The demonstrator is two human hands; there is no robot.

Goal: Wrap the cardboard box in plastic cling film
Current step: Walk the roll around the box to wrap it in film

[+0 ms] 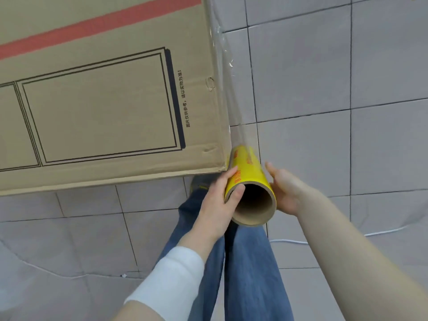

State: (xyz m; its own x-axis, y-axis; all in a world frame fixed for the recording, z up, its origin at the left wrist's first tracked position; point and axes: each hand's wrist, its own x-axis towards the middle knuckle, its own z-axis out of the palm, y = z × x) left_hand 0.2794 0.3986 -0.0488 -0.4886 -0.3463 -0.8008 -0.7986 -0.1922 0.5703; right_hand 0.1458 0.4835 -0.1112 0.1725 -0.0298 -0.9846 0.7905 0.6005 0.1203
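Cling-film roll is clasped between both hands: left hand curls round it, thumb on the rim, right hand presses flat-fingered opposite. Its long axis points away along the right edge of the cardboard box, which lies leftward, nearest the left hand; drawn film follows that edge.

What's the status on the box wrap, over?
Left hand grips cling film roll at open end; right hand against its other side, fingers hidden. Film stretched along cardboard box edge. White cable on floor, apart from roll.
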